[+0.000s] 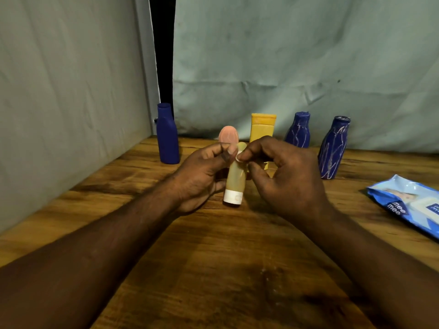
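Amber and translucent, a small tube (235, 179) is held just above a wooden table (213, 257), its white cap (232, 198) pointing down toward the boards and its flat end uppermost. The left hand (199, 176) comes in from the left with the forearm stretched low over the table. Its fingers curl round the tube's body from behind and its thumb presses near the top. The right hand (285, 176) reaches in from the opposite side, wrist slightly raised, thumb and forefinger pinching the tube's upper end while the other fingers arch loosely beside it. The two hands meet at the middle of the table. Behind them, along a pale cloth backdrop (285, 55), stands a row of containers: a plain blue bottle (167, 134) at far left, a pink oval-topped item (228, 135) partly hidden by the left hand, a yellow tube (262, 128) standing on its cap, and two scratched blue bottles (298, 130) to the right. A blue pack of wipes (408, 205) lies flat at the table's right edge, well apart from the hands.
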